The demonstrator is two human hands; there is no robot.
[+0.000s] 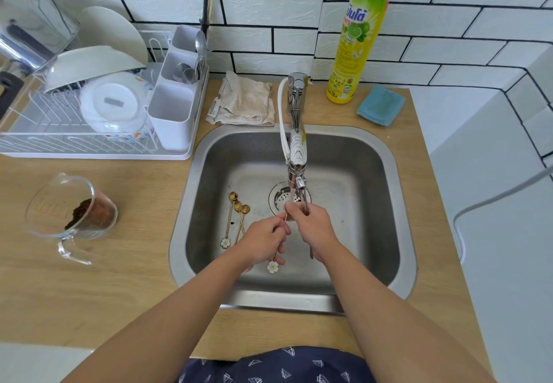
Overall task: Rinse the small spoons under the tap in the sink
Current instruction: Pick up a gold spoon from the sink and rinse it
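Rinse in progress. Left hand point(263, 234) fingers pinching one spoon point(278, 245) by stem, bowl end under tap point(296, 155); right hand point(311, 227) fingers curled round bowel end, rubbing. Three spoons point(238, 215) on sink point(389, 203) floor, apparently pending.

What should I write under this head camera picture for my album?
Both hands rinse a gold spoon under the tap while three more spoons wait in the sink.
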